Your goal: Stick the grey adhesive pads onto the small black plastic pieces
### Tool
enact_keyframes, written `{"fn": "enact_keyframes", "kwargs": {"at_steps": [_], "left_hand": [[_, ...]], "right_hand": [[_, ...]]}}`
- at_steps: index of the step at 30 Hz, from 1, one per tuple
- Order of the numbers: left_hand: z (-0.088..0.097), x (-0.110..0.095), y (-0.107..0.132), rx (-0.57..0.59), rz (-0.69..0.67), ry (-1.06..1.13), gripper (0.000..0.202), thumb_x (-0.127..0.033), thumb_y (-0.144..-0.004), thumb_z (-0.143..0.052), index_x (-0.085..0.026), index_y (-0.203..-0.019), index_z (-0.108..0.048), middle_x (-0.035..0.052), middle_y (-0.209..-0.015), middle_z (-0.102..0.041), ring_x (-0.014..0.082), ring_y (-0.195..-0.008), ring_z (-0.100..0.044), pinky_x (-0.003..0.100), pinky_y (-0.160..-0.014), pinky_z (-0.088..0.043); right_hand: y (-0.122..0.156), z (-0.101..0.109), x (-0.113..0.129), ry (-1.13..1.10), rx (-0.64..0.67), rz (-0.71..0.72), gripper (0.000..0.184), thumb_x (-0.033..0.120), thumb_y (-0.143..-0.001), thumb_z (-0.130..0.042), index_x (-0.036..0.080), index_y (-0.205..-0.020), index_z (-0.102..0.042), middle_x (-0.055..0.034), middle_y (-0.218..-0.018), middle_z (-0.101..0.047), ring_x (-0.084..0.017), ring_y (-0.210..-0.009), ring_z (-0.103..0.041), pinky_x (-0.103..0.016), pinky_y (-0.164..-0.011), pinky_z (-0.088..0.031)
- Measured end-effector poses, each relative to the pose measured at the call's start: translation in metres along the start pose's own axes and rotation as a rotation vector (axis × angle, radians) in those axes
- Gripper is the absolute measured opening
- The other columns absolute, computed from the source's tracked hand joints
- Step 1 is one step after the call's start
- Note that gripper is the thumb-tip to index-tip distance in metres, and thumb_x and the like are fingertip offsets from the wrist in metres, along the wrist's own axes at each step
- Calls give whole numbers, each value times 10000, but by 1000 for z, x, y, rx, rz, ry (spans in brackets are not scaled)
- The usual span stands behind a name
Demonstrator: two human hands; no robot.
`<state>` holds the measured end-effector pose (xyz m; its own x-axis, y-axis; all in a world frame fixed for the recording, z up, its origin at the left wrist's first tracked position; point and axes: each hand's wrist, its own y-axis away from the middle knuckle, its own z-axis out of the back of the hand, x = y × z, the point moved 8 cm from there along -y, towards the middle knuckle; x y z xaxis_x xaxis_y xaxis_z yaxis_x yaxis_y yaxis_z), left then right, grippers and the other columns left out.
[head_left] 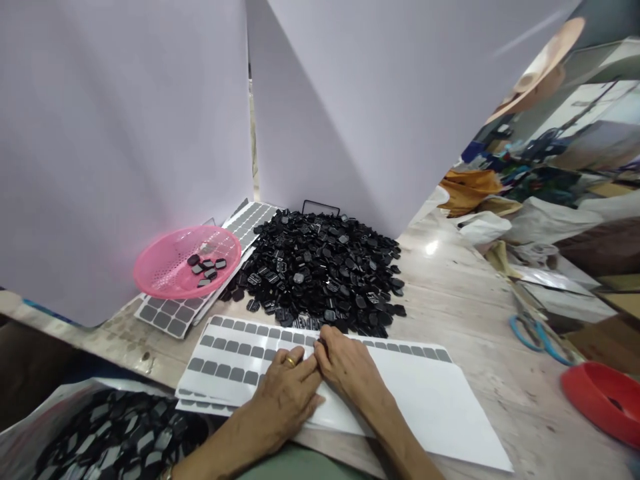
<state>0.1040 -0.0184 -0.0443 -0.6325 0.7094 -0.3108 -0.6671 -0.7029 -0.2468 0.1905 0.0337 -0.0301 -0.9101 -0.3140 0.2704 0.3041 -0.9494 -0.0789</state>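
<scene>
A sheet of grey stickers [227,347] on white backing lies in front of me, in rows of rounded squares, with other sheets under it. My left hand [290,390], with a ring on one finger, rests on this sheet, its fingers bent and drawn together. Close against it, my right hand [347,363] is closed in a pinch over the sheet's top rows. Whatever the fingertips of both hands hold is hidden. Just beyond the hands spreads a large heap of small black plastic pieces [325,267].
A pink basket [187,233] holding several black pieces with grey faces stands at left on more sticker sheets [167,317]. At lower left is a bag of finished-looking pieces [125,433]. Blue-handled scissors [540,337] and a red bowl [605,400] lie right. White panels [330,100] rise behind.
</scene>
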Motion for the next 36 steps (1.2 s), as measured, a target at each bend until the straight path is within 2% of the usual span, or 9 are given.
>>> {"fn": "enact_keyframes", "kwargs": {"at_steps": [6,9,11,14,16,19,27,32,36], "left_hand": [[3,-2,1,14,45,25,217,-321,-909,-490,-222,-1098,-535,44,-1185,-593,274,-1097,-484,442,-881,-382],[15,3,0,-1,15,114,193,-289,-901,-500,-221,-1074,-554,42,-1096,-619,241,-1036,-520,411,-884,-409],[32,23,0,-89,87,193,234,-229,-908,-468,-224,-1130,-542,44,-1071,-622,209,-996,-541,378,-884,-429],[59,78,5,-258,408,113,284,-210,-928,-391,-198,-1178,-525,80,-1080,-602,225,-1010,-536,389,-862,-447],[67,112,10,-258,613,-49,237,-250,-919,-423,-160,-1086,-565,105,-1030,-591,263,-997,-526,418,-849,-443],[66,139,9,-189,703,-173,164,-254,-897,-475,-149,-948,-590,104,-969,-578,269,-958,-523,411,-851,-429],[60,145,3,-175,664,-132,124,-158,-871,-464,-179,-872,-586,86,-941,-575,246,-934,-510,370,-826,-414],[58,146,3,-223,644,-72,151,-116,-853,-434,-194,-809,-555,68,-904,-557,232,-912,-496,371,-829,-405],[69,132,6,-277,593,-13,184,-105,-865,-377,-202,-800,-519,45,-861,-554,206,-876,-509,365,-857,-396]], "right_hand": [[-4,15,-12,-277,0,5,250,303,-942,-388,202,-726,-465,33,-627,-529,-129,-589,-518,-214,-553,-369],[8,28,-33,-533,-70,-75,309,429,-927,-411,204,-723,-468,29,-656,-486,-140,-629,-487,-222,-574,-387],[23,27,-52,-653,-92,-171,332,487,-891,-465,207,-713,-478,28,-658,-459,-147,-633,-463,-233,-567,-375],[49,8,-76,-742,-16,-313,361,542,-865,-480,212,-720,-488,31,-627,-422,-144,-580,-424,-238,-501,-334],[65,-6,-84,-782,33,-372,377,566,-864,-474,212,-736,-497,31,-631,-420,-137,-556,-405,-236,-475,-315],[77,-16,-83,-816,57,-401,393,584,-872,-469,210,-754,-505,24,-671,-453,-128,-553,-400,-232,-468,-316],[74,-1,-53,-853,91,-349,369,576,-886,-456,230,-918,-582,-3,-785,-555,-160,-631,-486,-236,-535,-405],[68,5,-33,-873,68,-312,364,566,-866,-470,232,-871,-615,-3,-753,-574,-167,-633,-512,-224,-507,-410],[64,1,-27,-867,79,-268,366,559,-848,-506,237,-927,-661,-25,-825,-638,-178,-639,-548,-230,-498,-432]]}}
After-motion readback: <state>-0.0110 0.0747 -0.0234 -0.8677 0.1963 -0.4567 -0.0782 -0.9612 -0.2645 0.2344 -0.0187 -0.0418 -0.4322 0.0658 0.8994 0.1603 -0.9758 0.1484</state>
